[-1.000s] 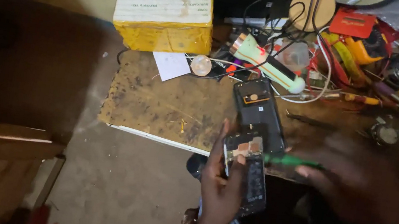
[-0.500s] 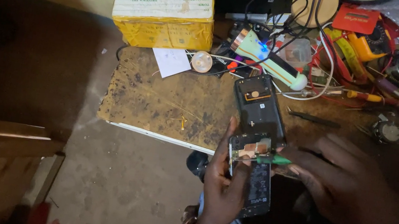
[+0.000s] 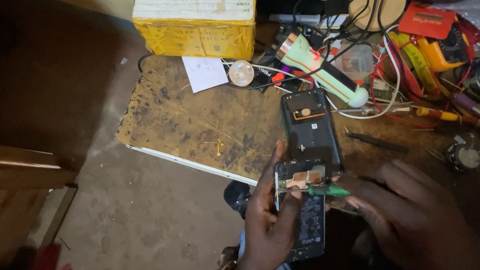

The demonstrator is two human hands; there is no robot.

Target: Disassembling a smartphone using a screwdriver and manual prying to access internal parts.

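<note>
Closing in over the last second, the right hand (image 3: 426, 216) is now pinching a green-handled tool (image 3: 328, 191) against the opened phone (image 3: 300, 206), which the left hand (image 3: 268, 223) is gripping just off the tabletop (image 3: 191, 121) edge

Small electronics repair workshop. Scarred wooden bench (image 3: 191, 121) crowded with screwdrivers (image 3: 442, 114), tangled wires (image 3: 385, 68), a yellow multimeter (image 3: 442, 51). Bare concrete floor (image 3: 154, 230) below.

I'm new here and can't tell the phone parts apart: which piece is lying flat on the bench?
Start at the yellow cardboard box at the back of the scratched brown worktop. Right of it, below the pale green torch, lies the black phone back cover. Unlike the opened phone nearer the viewer, no hand holds it.
</note>
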